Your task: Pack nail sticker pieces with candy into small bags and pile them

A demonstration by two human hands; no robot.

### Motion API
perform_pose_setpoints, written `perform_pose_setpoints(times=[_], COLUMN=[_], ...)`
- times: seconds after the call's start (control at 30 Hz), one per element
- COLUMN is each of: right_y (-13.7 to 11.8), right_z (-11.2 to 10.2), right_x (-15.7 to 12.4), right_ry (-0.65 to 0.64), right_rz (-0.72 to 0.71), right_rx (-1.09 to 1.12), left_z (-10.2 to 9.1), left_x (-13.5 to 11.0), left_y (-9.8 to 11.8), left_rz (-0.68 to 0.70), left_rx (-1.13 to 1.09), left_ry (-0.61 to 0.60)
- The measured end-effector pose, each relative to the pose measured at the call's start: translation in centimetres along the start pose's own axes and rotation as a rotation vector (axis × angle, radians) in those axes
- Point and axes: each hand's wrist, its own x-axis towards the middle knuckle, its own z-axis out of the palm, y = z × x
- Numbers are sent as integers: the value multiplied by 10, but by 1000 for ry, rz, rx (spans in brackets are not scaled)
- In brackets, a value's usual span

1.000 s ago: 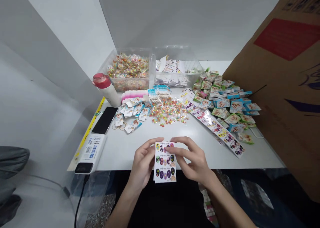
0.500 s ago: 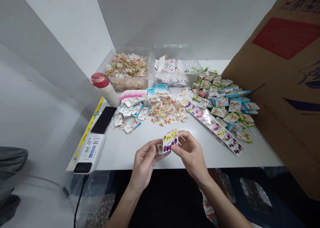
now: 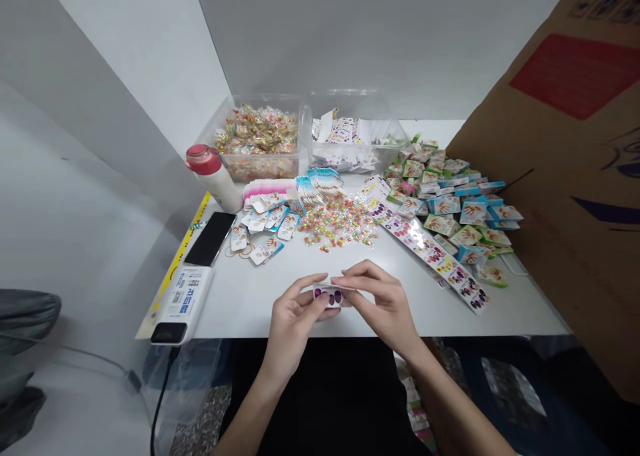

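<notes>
A small folded strip of stickers [image 3: 334, 297] with purple ovals is held between both hands above the front of the table. My left hand [image 3: 295, 319] is closed on its left side, the thumb pressing on the printed face. Thumb and fingers of my right hand [image 3: 383, 303] pinch its right end and upper edge. Beyond the hands lies a spread of small clear packets with colourful pieces [image 3: 340, 223]. A long strip of printed stickers [image 3: 433, 259] runs diagonally to the right of them.
Small boxes [image 3: 460, 209] are heaped at right beside a large carton [image 3: 565, 196]. Clear bins [image 3: 263, 166] stand at the back. A bottle [image 3: 213, 176], phone [image 3: 210, 239], power bank [image 3: 183, 306] and printed cards [image 3: 265, 248] are at left.
The sticker strip stood upright with yellow and purple rows showing; now it is folded down to one purple row. My left thumb has moved onto it, and my right fingers onto its top edge.
</notes>
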Motion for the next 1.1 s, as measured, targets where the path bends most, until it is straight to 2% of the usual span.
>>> perform_pose_setpoints(times=[0.1, 0.17, 0.23, 0.37, 0.43, 0.5, 0.57, 0.7, 0.87, 1.1], right_y=[0, -2, -5, 7, 28, 56, 83, 118, 125, 120], right_z=[-10, -16, -19, -18, -13, -8, -1, 10, 16, 4], right_x=[-5, -7, -6, 8, 19, 32, 44, 61, 67, 54], right_ry=[-108, -196, -259, -400, -356, -141, -22, 5, -7, 44], right_rz=[-233, -290, -275, -122, -4, 137, 201, 198, 177, 219], right_rx=[-202, -253, -270, -133, -102, -232, -340, -482, -543, -456], left_z=[-6, -7, -7, -11, -16, -24, -31, -37, -36, -36], left_x=[0, 0, 0, 6, 15, 25, 34, 43, 43, 42], left_y=[3, 4, 3, -13, -28, -43, -56, -73, -77, -73], left_rz=[-67, -87, -67, 40, 79, 116, 150, 215, 237, 200], left_rx=[-160, -244, -219, 64, 138, 187, 252, 275, 238, 161], left_ry=[-76, -106, -96, 31, 119, 224, 292, 340, 364, 372])
